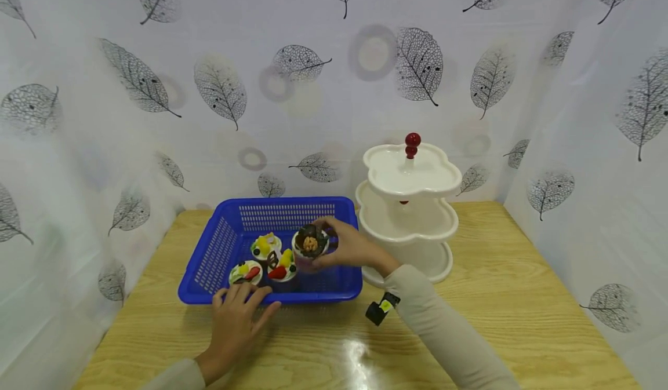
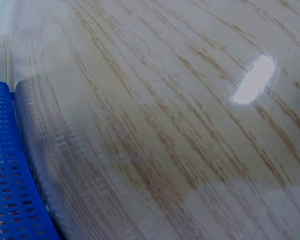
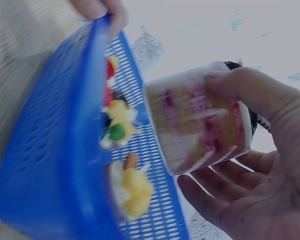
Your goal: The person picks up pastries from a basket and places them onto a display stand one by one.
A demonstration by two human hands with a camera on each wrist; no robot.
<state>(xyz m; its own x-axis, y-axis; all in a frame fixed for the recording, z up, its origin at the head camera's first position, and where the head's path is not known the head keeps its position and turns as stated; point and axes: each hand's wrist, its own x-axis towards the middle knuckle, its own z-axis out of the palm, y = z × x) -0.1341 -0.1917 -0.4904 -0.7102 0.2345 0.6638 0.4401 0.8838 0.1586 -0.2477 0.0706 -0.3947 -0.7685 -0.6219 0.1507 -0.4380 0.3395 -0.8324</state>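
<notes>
My right hand [image 1: 352, 245] grips a clear dessert cup [image 3: 195, 120] with layers of cake and pink filling. Dark pieces and a walnut-like piece top the cup, as the head view shows. It is raised over the right part of a blue plastic basket [image 1: 344, 204]. My left hand [image 1: 235, 317] holds the basket's front rim, with fingers over the edge. Inside the basket stand a cup with a strawberry [image 1: 282, 269], a cup with yellow fruit [image 1: 266, 245] and a cup with cream and fruit [image 1: 245, 272]. In the left wrist view only the basket's side [image 2: 15, 175] shows clearly.
A white three-tier stand [image 1: 412, 175] with a red knob stands right of the basket, partly behind my right forearm. Both rest on a wood-grain table [image 1: 501, 297]. A leaf-patterned white sheet [image 1: 308, 112] hangs behind and at both sides.
</notes>
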